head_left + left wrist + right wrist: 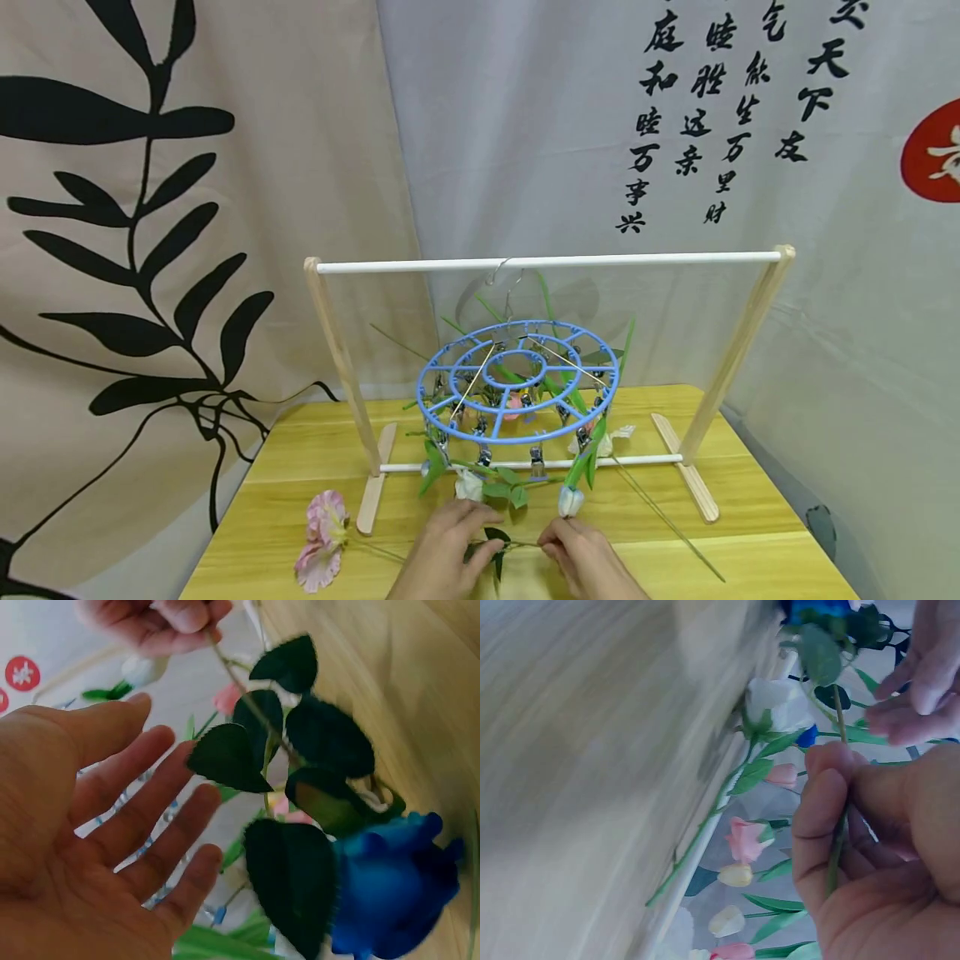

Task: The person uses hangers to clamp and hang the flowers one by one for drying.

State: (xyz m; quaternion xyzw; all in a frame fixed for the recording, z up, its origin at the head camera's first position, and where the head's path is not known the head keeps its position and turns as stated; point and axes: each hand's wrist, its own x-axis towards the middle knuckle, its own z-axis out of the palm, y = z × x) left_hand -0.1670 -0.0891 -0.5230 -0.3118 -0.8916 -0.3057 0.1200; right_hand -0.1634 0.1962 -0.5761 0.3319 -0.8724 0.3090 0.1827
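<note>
My right hand (pixel 588 554) pinches the thin stem of a blue artificial rose (pixel 394 889), its fingers curled round the stem (pixel 838 855) in the right wrist view. Dark green leaves (pixel 330 735) branch off between that hand and the bloom. Beside the leaves is my left hand (pixel 112 825), palm turned up and fingers loosely extended, gripping nothing. In the head view the left hand (pixel 453 546) covers the blue bloom. Just beyond both hands, a blue round clip hanger (pixel 517 439) hangs with several artificial flowers clipped to it.
A wooden stand with a white top rod (pixel 600 260) carries the hanger. On the table lie a pink flower (pixel 324 533) at left, a white rose (pixel 772 705) with a green stem, and a long stem (pixel 667 517) at right. A pale tulip (pixel 570 502) droops close above the right hand.
</note>
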